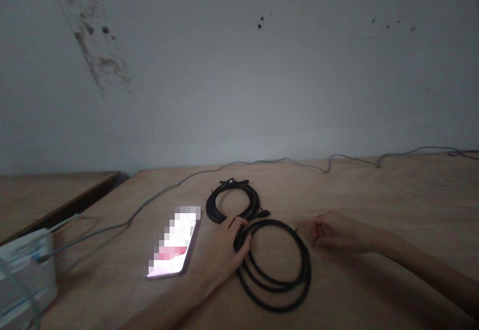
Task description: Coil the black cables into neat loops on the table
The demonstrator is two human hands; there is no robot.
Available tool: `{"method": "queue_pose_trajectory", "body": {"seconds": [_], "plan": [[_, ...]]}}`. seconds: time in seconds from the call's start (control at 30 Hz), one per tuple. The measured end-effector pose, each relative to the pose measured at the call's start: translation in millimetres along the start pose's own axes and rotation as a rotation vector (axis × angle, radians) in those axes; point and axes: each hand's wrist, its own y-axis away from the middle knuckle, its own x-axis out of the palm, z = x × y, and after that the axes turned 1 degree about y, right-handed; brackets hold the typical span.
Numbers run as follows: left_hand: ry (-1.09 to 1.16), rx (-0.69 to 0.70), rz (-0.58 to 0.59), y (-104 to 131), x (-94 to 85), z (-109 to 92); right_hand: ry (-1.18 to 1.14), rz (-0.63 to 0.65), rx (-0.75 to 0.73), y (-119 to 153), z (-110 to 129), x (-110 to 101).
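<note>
A loose coil of black cable (307,270) lies on the wooden tabletop in front of me. My left hand (228,245) is closed around its left side, thumb on the near side and fingers over the strands. My right hand (333,232) is apart from the coil, just beyond its right edge, with the fingers curled and pinched together. Whatever may be between those fingers is hidden. A second black cable coil (211,207), bundled more tightly and with plug ends showing, sits behind the first, close to my left fingertips.
A phone with a lit screen (174,245) lies left of my left hand. At the far left stands a white box-shaped device (28,280) with cords. A thin grey cable (168,188) runs along the back of the table (392,195), near the stained wall (239,85).
</note>
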Motion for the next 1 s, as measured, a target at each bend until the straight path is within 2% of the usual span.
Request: {"method": "queue_pose_trajectory", "body": {"seconds": [0.17,0.37,0.53,0.67,0.73,0.83,0.9,1.0], "plan": [[0.003,-0.058,0.057,1,-1.1,1,-0.013,-0.044,0.024,-2,-3,9],[0.008,-0.130,0.074,1,0.8,7,-0.124,-0.101,0.009,-2,6,2],[0.029,-0.205,0.060,2,-1.8,1,-0.397,0.010,0.041,-4,20,2],[0.096,-0.211,0.037,5,2.2,-1,-0.563,0.020,-0.036,-8,26,5],[0.152,-0.202,0.060,8,5.1,-1,-0.550,0.024,-0.072,-10,26,6],[0.173,-0.098,0.113,11,6.2,1,-0.422,0.030,-0.085,-14,25,10],[0.140,-0.017,0.147,11,4.2,2,-0.315,-0.014,-0.095,-16,24,14],[0.093,0.002,0.142,7,-0.3,2,-0.137,-0.139,-0.134,-16,22,24]]}}
